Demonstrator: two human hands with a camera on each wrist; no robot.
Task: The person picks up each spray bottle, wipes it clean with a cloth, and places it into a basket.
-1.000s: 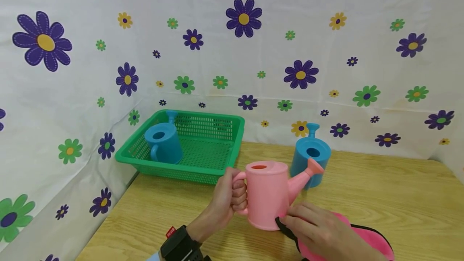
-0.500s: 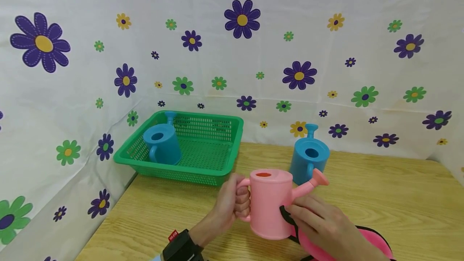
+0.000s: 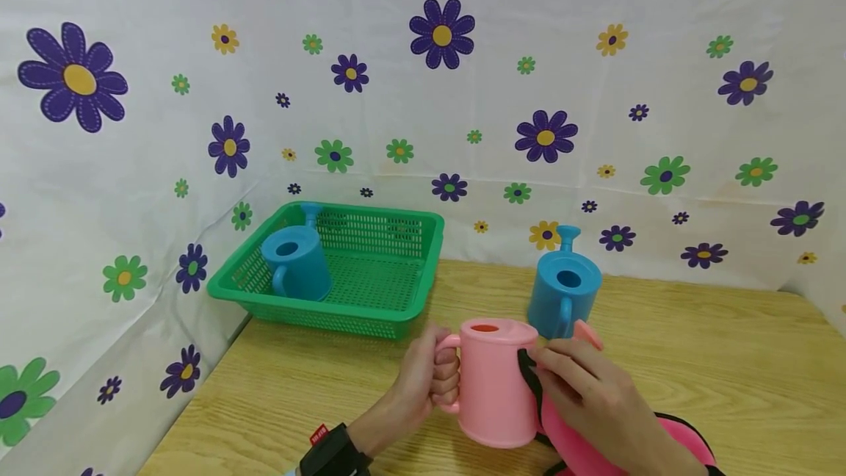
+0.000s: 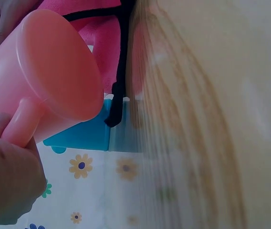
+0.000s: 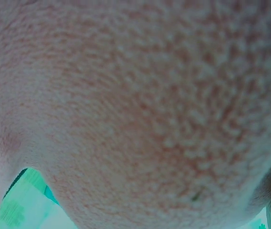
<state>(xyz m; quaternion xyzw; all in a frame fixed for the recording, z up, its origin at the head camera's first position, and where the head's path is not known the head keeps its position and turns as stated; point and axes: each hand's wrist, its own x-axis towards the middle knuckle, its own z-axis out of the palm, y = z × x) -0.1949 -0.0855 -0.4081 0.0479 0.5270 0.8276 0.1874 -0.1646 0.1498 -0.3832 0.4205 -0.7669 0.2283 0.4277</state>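
A pink toy watering can is held upright in front of me, my left hand gripping its handle with curled fingers. In the left wrist view its round base is turned to the camera, off the wooden tabletop. My right hand pinches a bright pink cloth with black edging and presses a fold of it against the can's spout side. That hand hides most of the spout; only the tip of the rose shows. Skin fills nearly all of the right wrist view.
A green plastic basket stands at the back left with a blue watering can inside. Another blue watering can stands on the wooden table, just behind the pink one. A flower-patterned curtain borders the back and left.
The pink watering can has come lower and slightly right in the left hand. The right hand, with the cloth, has slid up its side toward the top and now covers the spout.
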